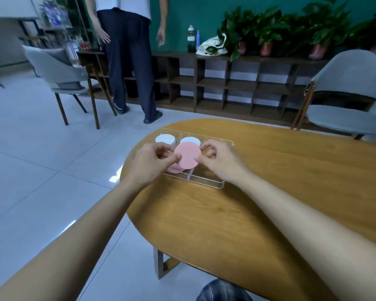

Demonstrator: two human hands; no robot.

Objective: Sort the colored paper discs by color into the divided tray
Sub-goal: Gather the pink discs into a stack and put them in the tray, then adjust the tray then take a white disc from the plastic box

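Note:
A clear divided tray (213,184) sits near the left end of the wooden table. A pink paper disc (187,154) is held tilted above the tray's near left compartment. My left hand (152,162) pinches its left edge and my right hand (220,160) pinches its right edge. More pink discs (173,169) lie under it in that compartment, mostly hidden. Two stacks of white discs (165,139) (190,140) rest in the far compartments. The near right compartment is partly hidden by my right hand.
The oval wooden table (248,213) stretches to the right and toward me. A person (128,61) stands on the tiled floor beyond the table. Grey chairs stand at far left (59,70) and far right (352,94). A low dark shelf (226,83) with plants lines the green wall.

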